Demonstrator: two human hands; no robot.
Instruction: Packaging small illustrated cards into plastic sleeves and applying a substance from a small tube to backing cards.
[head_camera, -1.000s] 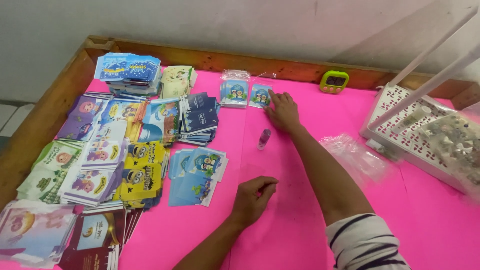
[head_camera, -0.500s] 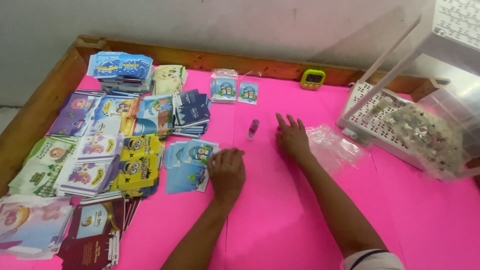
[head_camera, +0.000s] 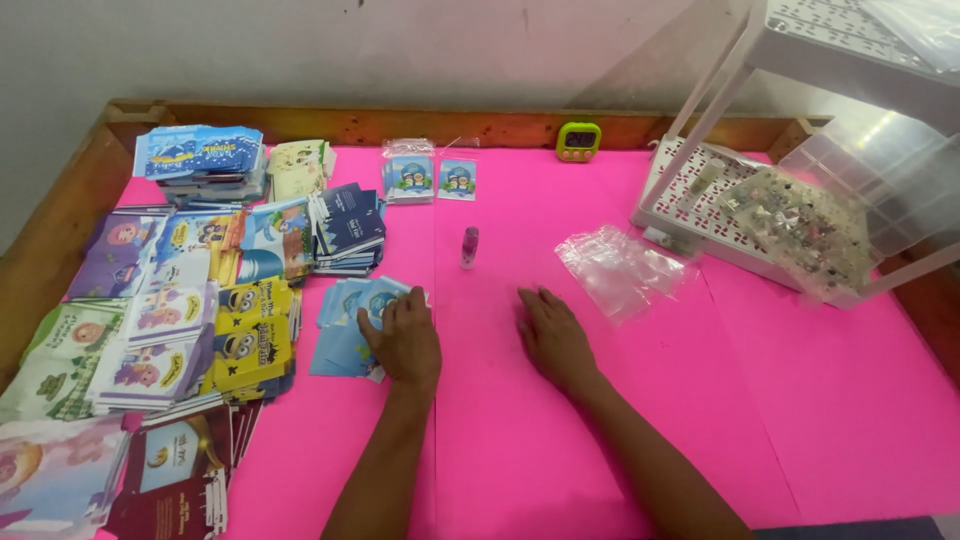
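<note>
Hands low centre on pink mat (head_camera: 620, 440). Left hand (head_camera: 405, 340) rests on loose pile of blue cards (head_camera: 345, 322), fingers bent over the cards' right edge; whether it pinches one, cannot tell. Right hand (head_camera: 553, 338) lies flat and open on bare mat, palm down, holding nothing, well apart from left. Small purple bottle (head_camera: 469, 246) stands upright beyond and between the hands. Crumpled clear bags (head_camera: 620, 268) right of bottle, near right hand. Card stacks (head_camera: 200, 300) fill the left side of mat, yellow, blue, purple, green. Two small bagged cards (head_camera: 430, 180) farther back. Green timer (head_camera: 578, 141) at the far wooden rim. White rack (head_camera: 760, 215) far right, tray of small bits on it
</note>
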